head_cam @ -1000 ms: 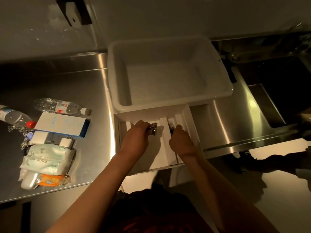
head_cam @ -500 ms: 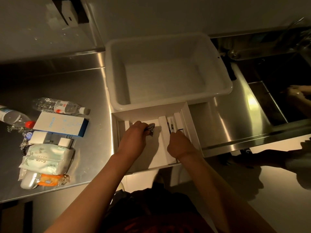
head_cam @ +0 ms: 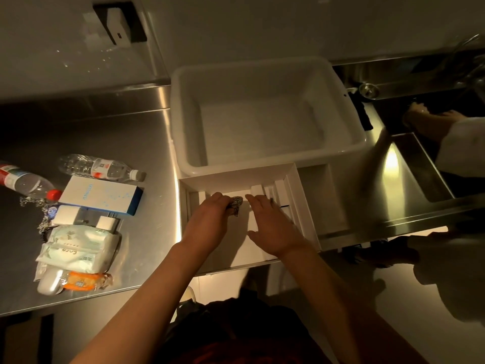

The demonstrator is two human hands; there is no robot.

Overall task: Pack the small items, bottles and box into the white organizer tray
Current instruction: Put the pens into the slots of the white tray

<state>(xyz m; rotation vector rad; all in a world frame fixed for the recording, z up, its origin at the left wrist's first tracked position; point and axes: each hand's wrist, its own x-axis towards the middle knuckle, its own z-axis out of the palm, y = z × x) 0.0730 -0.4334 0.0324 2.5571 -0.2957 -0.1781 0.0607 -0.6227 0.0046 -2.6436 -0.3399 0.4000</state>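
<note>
Both hands are down in the white organizer tray, which sits at the steel counter's edge before a white tub. The left hand pinches a small metallic item; the right hand lies flat, fingers relaxed, over the dividers. Two bottles, the blue-and-white box and the packets lie well apart to the left.

White-blue box: "ANKER". Wipes pack: "face". Bottle labels unreadable.
</note>
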